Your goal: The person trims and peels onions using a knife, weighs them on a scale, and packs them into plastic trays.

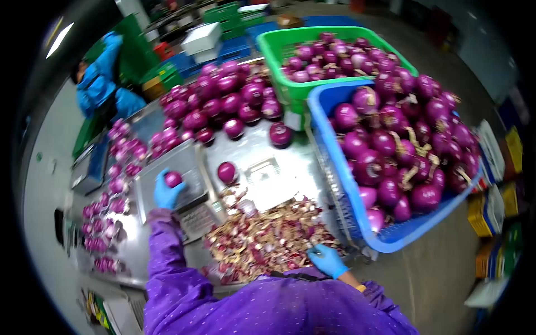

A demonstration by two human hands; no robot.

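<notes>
My left hand [165,195], in a blue glove, is closed around a purple onion [173,178] above the flat plate of a weighing scale [196,187]. My right hand [328,261], gloved in blue too, is low at the right edge of a heap of dry onion skins and trimmings [259,240]. Blur hides how its fingers are set and whether anything is in them. A single peeled onion [226,172] lies on the metal table [301,167], just right of the scale.
A blue basket [385,245] full of onions stands at the right, a green basket [290,92] of onions behind it. Onions are piled [223,100] at the table's far side, and more lie in groups [103,229] at the left. A person in blue [106,84] is at the far left.
</notes>
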